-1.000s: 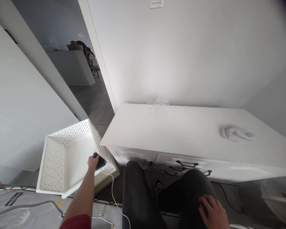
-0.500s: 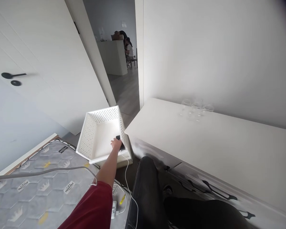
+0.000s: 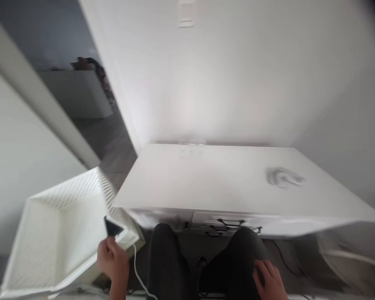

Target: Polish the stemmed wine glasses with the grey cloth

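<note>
Dark flat device (image 3: pixel 113 228): just past the left fingertips, by the right side of the white perforated open-topped basket (image 3: pixel 41 237).
Left grip (image 3: pixel 114 259): fingertips at the device's near edge; through the blur I cannot tell whether they grasp it.
Slim white cable (image 3: pixel 138 271): trailing just right of that hand.
Right grip (image 3: pixel 270 280): relaxed, fingers loosely spread on the dark-trousered right leg (image 3: pixel 249 250).

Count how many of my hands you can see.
2. Your left hand is at a dark flat object by the near right corner of the white basket; blur hides whether it grips. Your right hand is on your right leg.
</note>
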`<state>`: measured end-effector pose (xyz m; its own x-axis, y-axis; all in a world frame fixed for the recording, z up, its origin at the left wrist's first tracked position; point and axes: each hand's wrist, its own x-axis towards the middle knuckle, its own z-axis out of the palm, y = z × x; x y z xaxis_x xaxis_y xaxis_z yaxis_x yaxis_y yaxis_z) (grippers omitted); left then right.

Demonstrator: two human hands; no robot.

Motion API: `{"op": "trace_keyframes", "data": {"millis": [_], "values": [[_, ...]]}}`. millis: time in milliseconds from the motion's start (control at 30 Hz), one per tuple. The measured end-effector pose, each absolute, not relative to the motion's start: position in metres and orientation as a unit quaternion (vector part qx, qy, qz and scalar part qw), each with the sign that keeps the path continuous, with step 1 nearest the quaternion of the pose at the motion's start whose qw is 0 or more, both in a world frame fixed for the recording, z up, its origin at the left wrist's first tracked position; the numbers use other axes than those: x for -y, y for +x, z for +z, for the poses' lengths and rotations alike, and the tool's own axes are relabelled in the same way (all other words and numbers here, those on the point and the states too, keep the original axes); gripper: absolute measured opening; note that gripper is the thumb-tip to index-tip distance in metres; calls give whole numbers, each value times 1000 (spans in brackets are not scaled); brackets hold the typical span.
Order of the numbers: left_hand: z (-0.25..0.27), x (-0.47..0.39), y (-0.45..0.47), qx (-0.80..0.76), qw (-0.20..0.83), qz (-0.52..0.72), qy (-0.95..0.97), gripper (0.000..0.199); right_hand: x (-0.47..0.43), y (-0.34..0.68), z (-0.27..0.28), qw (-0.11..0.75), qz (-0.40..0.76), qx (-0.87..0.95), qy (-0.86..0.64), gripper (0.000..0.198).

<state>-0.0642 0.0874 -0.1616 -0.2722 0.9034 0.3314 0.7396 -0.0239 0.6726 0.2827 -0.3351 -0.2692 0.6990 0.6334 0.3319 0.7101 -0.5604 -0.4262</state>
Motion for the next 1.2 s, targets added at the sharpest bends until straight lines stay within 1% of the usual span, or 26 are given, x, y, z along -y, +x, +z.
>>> {"op": "trace_keyframes", "data": {"millis": [67, 200, 267, 333, 367, 433, 500, 600, 667, 700, 733, 800, 900, 933, 967, 1033, 1100, 1133, 1200], "values": [[-153, -59, -38, -667, 115, 405, 615, 26, 327, 289, -251, 284, -66, 355, -888, 21], [-122, -30, 28, -563, 210, 384, 701, 24, 321, 325, -201, 321, -96, 289, -897, 25], [-104, -29, 61, -524, 228, 390, 722, 28, 323, 353, -174, 334, -94, 258, -902, 30], [-91, -36, 94, -495, 249, 401, 730, 30, 321, 388, -149, 329, -74, 233, -912, 35], [-86, -40, 112, -481, 269, 404, 730, 31, 318, 408, -137, 330, -88, 223, -913, 35], [-79, -49, 153, -455, 307, 437, 713, 32, 305, 449, -118, 335, -102, 242, -905, 34], [-72, -58, 198, -415, 343, 439, 719, 31, 285, 490, -106, 337, -106, 278, -893, 35], [-67, -79, 261, -380, 356, 402, 753, 27, 251, 538, -104, 277, -132, 314, -899, 52], [-67, -102, 288, -376, 327, 393, 773, 25, 233, 557, -110, 234, -135, 294, -917, 63], [-69, -116, 296, -374, 303, 394, 783, 24, 227, 563, -115, 219, -136, 289, -922, 64], [-72, -130, 299, -381, 276, 395, 789, 23, 223, 566, -120, 207, -136, 298, -922, 61], [-80, -160, 295, -423, 229, 393, 783, 21, 220, 568, -127, 186, -153, 327, -914, 50], [-90, -198, 281, -455, 220, 376, 777, 13, 221, 564, -129, 158, -176, 379, -894, 39], [-92, -208, 279, -455, 225, 368, 779, 13, 221, 562, -128, 151, -181, 394, -888, 36], [-93, -217, 278, -454, 232, 360, 781, 18, 221, 560, -126, 148, -185, 411, -881, 32], [-93, -231, 282, -442, 269, 347, 783, 36, 217, 556, -123, 167, -171, 453, -859, 28], [-92, -239, 291, -414, 347, 330, 774, 57, 206, 551, -121, 227, -123, 479, -839, 26], [-92, -240, 297, -395, 386, 322, 769, 65, 196, 548, -120, 263, -94, 477, -833, 23], [-94, -242, 308, -358, 440, 314, 761, 71, 165, 541, -120, 317, -53, 439, -839, 9]]}}
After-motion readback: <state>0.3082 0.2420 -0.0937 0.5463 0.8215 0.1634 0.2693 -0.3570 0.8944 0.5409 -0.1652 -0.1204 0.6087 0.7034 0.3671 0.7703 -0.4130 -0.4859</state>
